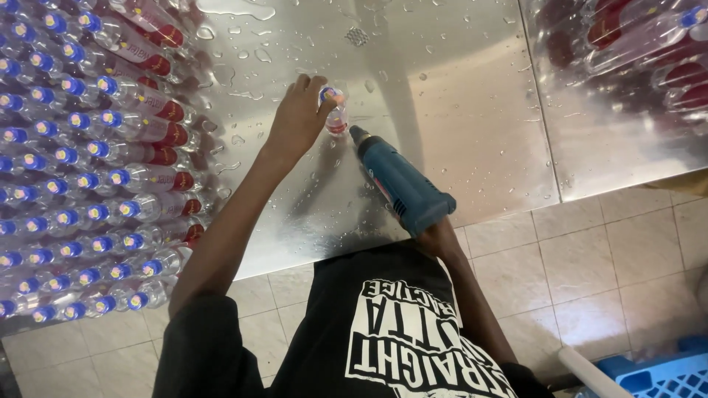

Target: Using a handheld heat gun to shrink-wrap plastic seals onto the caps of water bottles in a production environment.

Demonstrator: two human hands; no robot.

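The head camera looked down on a shiny metal counter (pixel 457 110) with water drops all over it. The left hand (pixel 299 118) was closed around a small clear bottle (pixel 335 114) with a blue cap and a red label. The bottle stood upright on the wet counter, out in the open part. The right hand (pixel 435 234) was mostly hidden behind a blue heat gun (pixel 402 184), and it seemed to be gripping the handle. The tip of the heat gun pointed at the bottle and was just beside it, near the red label.

On the left side of the counter stood a big crowd of the same bottles (pixel 96 162), packed in rows, all with blue caps. More bottles (pixel 641 51) showed dimly at the far right. A blue crate (pixel 660 379) sat on the tiled floor (pixel 612 258) by the person's right side.

It looked like the step in hand was warming the bottle with the heat gun, one bottle at a time. The next move would call for holding the bottle steady and keeping fingers away from the hot tip.
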